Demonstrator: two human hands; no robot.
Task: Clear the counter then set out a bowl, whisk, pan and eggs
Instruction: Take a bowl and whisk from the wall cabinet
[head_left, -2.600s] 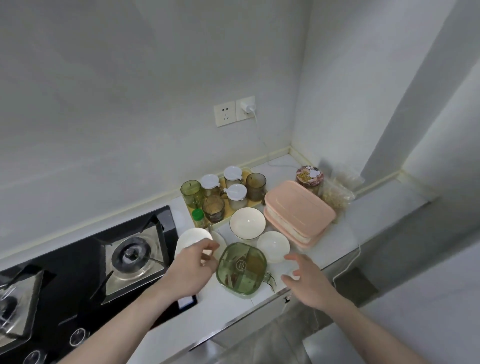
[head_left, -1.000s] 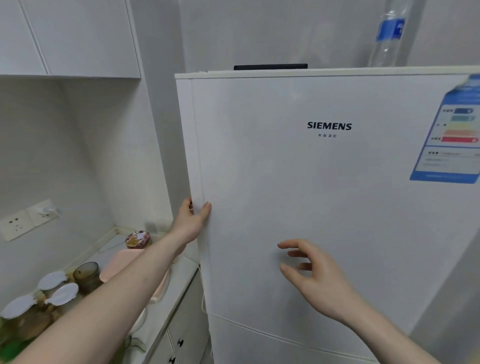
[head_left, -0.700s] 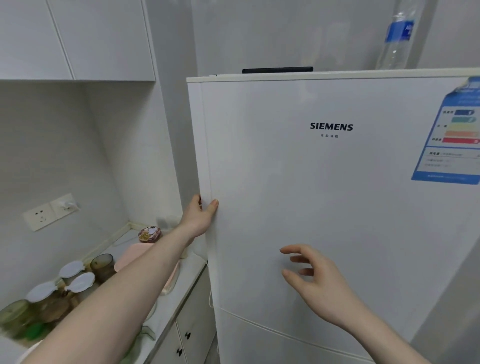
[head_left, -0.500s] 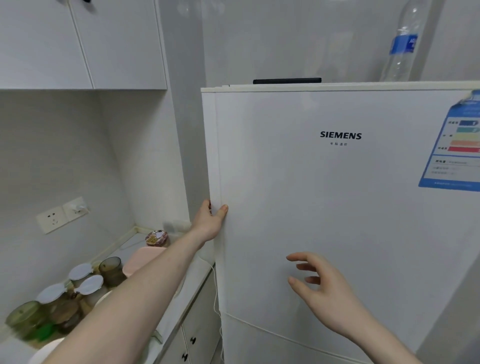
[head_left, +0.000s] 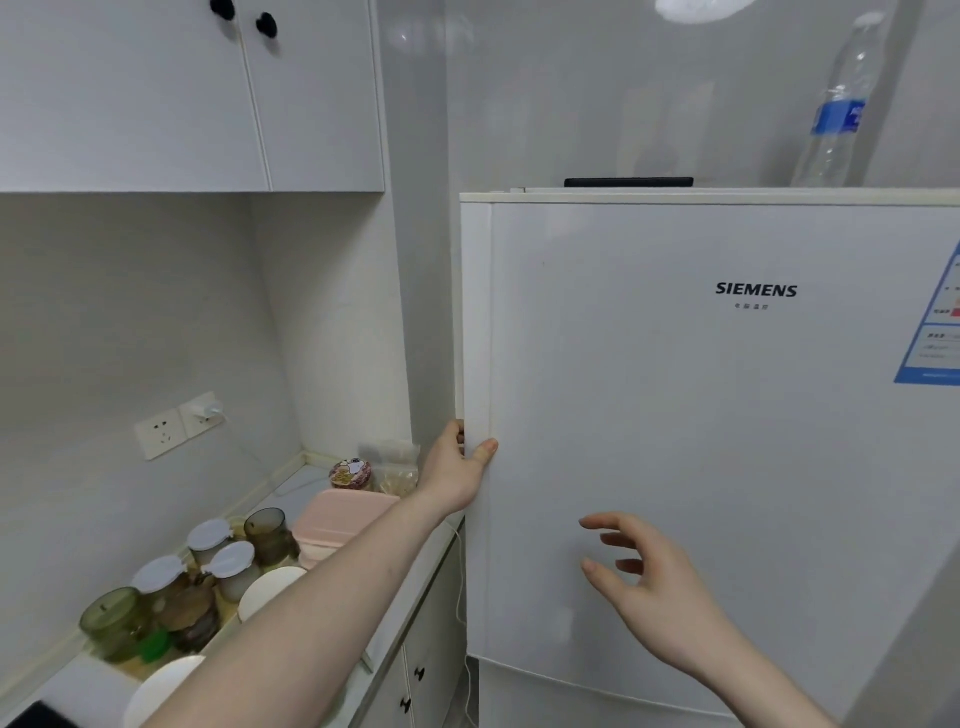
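Note:
A white fridge door (head_left: 675, 415) fills the right half of the view and looks closed. My left hand (head_left: 457, 462) grips the door's left edge, thumb on the front and fingers wrapped behind it. My right hand (head_left: 644, 587) hovers in front of the door with fingers loosely spread, holding nothing. On the counter (head_left: 395, 587) at lower left stand white bowls (head_left: 270, 587), partly hidden by my left forearm. No eggs, whisk or pan are in view.
Green and lidded jars (head_left: 171, 597) crowd the counter's back, with a pink lidded box (head_left: 337, 519) and a round tin (head_left: 351, 473) near the corner. Wall cabinets (head_left: 208, 93) hang above. A plastic bottle (head_left: 836, 104) stands on the fridge top. Drawers (head_left: 415, 670) sit below the counter.
I turned from the counter to the fridge. Over the last second my left hand kept its grip on the door edge, and the view shifted left and up.

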